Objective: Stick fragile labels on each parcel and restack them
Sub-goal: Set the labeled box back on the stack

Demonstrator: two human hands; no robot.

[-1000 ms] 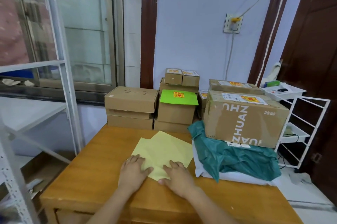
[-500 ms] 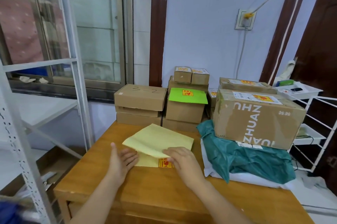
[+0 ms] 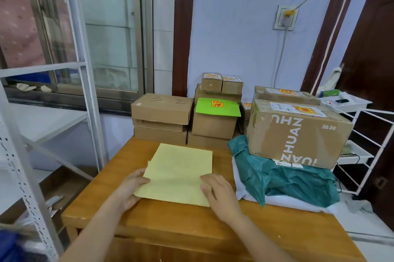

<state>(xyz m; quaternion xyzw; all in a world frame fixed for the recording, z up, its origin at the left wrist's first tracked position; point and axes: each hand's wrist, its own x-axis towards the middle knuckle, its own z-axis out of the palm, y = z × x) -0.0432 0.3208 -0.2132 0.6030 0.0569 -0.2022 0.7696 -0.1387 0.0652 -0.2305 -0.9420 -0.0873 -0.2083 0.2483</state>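
Note:
A pale yellow label sheet lies face down on the wooden table, with a second yellow sheet peeking out under its left side. My left hand holds the sheet's left edge, fingers tucked beneath it. My right hand pinches the lower right edge. At the back stand the parcels: a stack of flat boxes marked "3-2", a box under a green envelope bearing a fragile label, two small labelled boxes, and a large labelled carton.
The large carton rests on a teal poly bag and a white bag at the table's right. A white wire rack stands to the right, a white metal shelf frame to the left. Bare wood shows along the table's front edge.
The top yellow sheet, lifted by my right hand half a second ago, now lies flat and squared up. The orange label seen beneath it is covered. Both hands now sit at the sheet's side edges.

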